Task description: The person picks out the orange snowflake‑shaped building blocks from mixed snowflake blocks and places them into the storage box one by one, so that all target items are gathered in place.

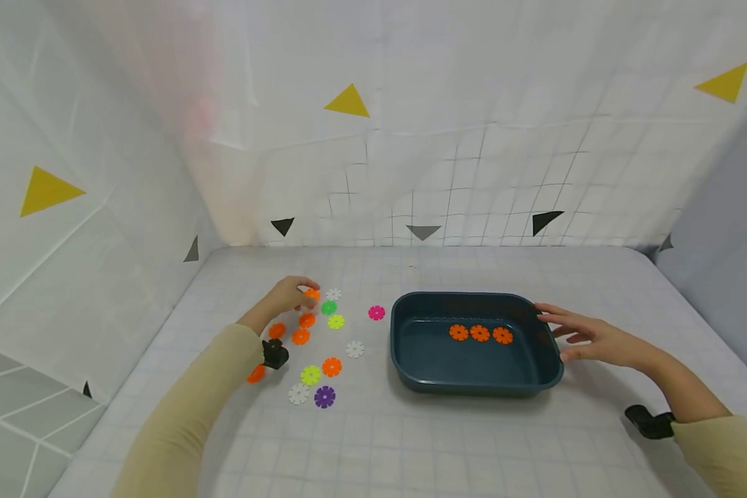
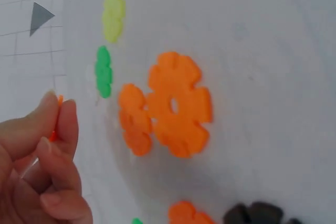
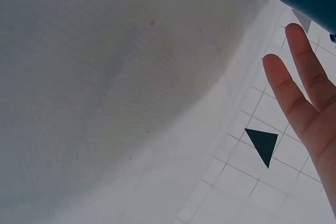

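Observation:
In the head view my left hand (image 1: pixel 284 295) pinches an orange notched plastic disc (image 1: pixel 312 294) between thumb and fingers above the table's left part. The left wrist view shows that disc edge-on at the fingertips, with two more orange discs (image 2: pixel 181 106) beside the hand. My right hand (image 1: pixel 597 339) is at the right end of a dark teal basin (image 1: pixel 473 384), its fingers extended along the rim. The right wrist view shows two straight fingers (image 3: pixel 299 98) near the basin's outer wall. Inside the basin, three orange discs (image 1: pixel 480 333) lie in a row.
Several loose discs lie left of the basin, among them a pink one (image 1: pixel 376 312), a purple one (image 1: pixel 325 397), a green one (image 1: pixel 328 308) and a white one (image 1: pixel 355 349). White sheeting (image 1: pixel 423 173) rises behind the table (image 1: pixel 361 449).

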